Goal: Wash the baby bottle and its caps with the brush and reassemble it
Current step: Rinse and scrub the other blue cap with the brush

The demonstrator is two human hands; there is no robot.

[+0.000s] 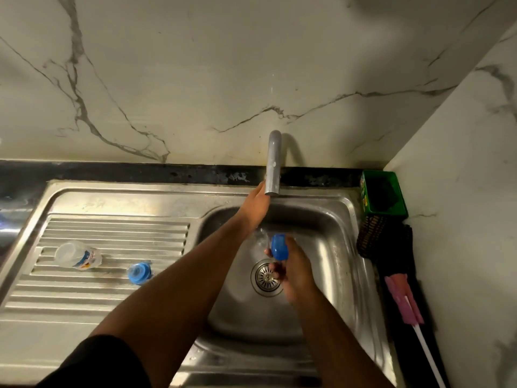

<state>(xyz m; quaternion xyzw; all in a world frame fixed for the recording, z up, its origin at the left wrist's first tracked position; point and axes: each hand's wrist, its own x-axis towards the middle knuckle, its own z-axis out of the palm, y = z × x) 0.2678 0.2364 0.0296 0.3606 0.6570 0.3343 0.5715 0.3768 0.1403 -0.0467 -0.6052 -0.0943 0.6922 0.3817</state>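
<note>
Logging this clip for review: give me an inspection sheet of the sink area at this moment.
Surface: steel sink, ribbed drainboard.
Job's things: bottle lying on the drainboard; blue ring cap beside it; brush on the right counter.
Clutter: green tub, dark scrubber.
Hands: left hand reaches to the tap; right hand holds the blue cap over the basin.
Cables: nothing seen.
Surroundings: marble wall.

steel drainboard (112, 309) | clear bottle (77, 254) on its side | blue cap (139, 273) beside it
</note>
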